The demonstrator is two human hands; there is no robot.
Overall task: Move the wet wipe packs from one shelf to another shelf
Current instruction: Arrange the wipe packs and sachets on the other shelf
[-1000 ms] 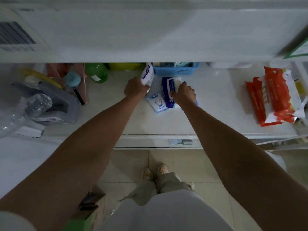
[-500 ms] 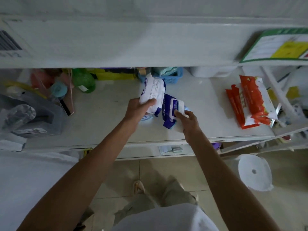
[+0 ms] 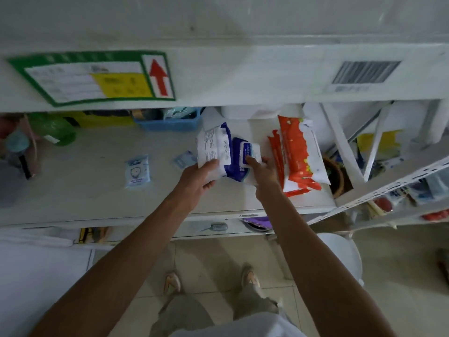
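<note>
My left hand (image 3: 199, 181) grips a white and blue wet wipe pack (image 3: 212, 149), tilted with its printed back toward me. My right hand (image 3: 263, 172) holds a second blue and white wet wipe pack (image 3: 239, 164) by its lid end. Both packs are lifted together just above the white shelf (image 3: 97, 190), right of its middle. Two small pale blue wipe packets lie flat on the shelf, one (image 3: 137, 171) left of my hands and one (image 3: 183, 160) close to the left pack. Orange wet wipe packs (image 3: 300, 154) lie at the shelf's right end.
A blue basket (image 3: 170, 122), a green bottle (image 3: 54, 128) and a yellow item stand at the shelf's back. The upper shelf edge carries a green-framed label with a red arrow (image 3: 159, 77) and a barcode sticker (image 3: 364, 72). A perforated rack (image 3: 388, 186) stands on the right. A white stool (image 3: 345, 256) is below.
Both hands have lifted their packs off the shelf and carried them to the right, toward the orange packs. The small packets stay behind on the shelf. My view has shifted right.
</note>
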